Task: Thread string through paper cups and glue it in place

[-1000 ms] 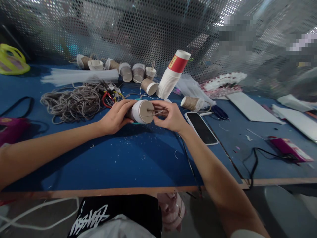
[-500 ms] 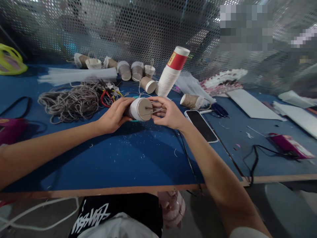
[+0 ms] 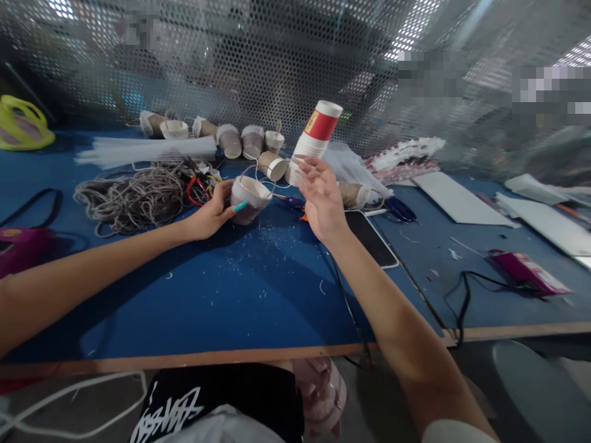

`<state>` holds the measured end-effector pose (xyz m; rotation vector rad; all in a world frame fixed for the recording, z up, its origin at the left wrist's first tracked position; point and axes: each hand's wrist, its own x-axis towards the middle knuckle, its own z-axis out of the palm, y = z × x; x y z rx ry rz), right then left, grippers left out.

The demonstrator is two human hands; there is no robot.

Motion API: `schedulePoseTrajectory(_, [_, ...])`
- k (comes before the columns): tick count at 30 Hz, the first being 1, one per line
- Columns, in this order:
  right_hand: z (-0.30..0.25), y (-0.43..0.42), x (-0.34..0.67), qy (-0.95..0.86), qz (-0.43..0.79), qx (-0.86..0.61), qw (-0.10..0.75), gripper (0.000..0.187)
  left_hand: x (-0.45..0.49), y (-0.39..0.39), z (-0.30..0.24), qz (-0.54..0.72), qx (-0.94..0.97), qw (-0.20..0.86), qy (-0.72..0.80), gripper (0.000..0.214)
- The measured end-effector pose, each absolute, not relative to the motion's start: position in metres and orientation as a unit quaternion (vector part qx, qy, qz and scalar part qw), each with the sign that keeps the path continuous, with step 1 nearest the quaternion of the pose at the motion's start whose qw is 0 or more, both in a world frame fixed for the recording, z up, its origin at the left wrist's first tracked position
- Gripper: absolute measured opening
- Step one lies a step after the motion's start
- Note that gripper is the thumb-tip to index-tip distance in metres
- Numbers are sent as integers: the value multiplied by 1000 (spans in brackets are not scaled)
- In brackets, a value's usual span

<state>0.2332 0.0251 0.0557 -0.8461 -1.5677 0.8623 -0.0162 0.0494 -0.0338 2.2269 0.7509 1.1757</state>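
"Wrapped cup, where is it?"
"Mouth up, held by the left hand: fingers clamped at its side, thumb across the front."
"And the right hand?"
"Beside the cup, apart from it, fingers loosely curled and spread."

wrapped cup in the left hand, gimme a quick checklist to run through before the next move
1. Left hand gripping the wrapped cup: ok, thumb and fingers are on its side.
2. Cup mouth facing up: ok, its opening shows.
3. Right hand off the cup: ok, raised apart from it, fingers loosely curled.
4. Cup base resting on the table: cannot tell from this angle.
5. Phone fully in view: not ok, the right hand hides part.
6. Grey cord pile apart from the cup: ok.
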Motion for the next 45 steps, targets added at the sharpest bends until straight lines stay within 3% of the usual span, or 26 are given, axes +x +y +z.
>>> schedulePoseTrajectory(2, [56,24,233,-677,340,-343,555,42,-19,48,-33,411,824,275,278,58])
schedulePoseTrajectory(7, [54,25,232,-665,361,-293,584,8,-23,37,-26,395,798,330,313,67])
schedulePoseTrajectory(13, [48,31,233,-679,342,-341,553,15,-20,30,-6,361,773,372,365,101])
schedulePoseTrajectory(17, [49,27,229,-696,362,-319,532,18,-26,23,30,266,751,413,441,100])
schedulePoseTrajectory(19, [52,20,225,-689,377,-310,536,20,-30,12,52,217,754,357,507,93])
schedulePoseTrajectory(21, [54,8,219,-696,369,-313,531,29,-30,-5,75,187,779,238,549,76])
schedulePoseTrajectory(23, [54,-6,212,-763,311,-302,478,43,-24,-27,93,199,792,112,566,49])
schedulePoseTrajectory(25, [53,-20,205,-806,306,-286,419,57,-15,-47,101,230,807,78,539,37])
schedulePoseTrajectory(28, [49,-32,196,-831,339,-263,355,63,-1,-64,96,228,841,78,484,34])
schedulePoseTrajectory(33, [42,-28,193,-856,311,-247,332,67,7,-64,78,242,857,-21,455,22])
schedulePoseTrajectory(40, [37,-28,196,-838,350,-231,349,60,10,-69,79,286,825,-290,391,26])
schedulePoseTrajectory(43, [39,-31,197,-843,361,-206,342,56,10,-71,82,267,864,-290,312,29])
schedulePoseTrajectory(45, [40,-30,198,-850,356,-198,332,54,9,-69,85,263,893,-220,290,32])
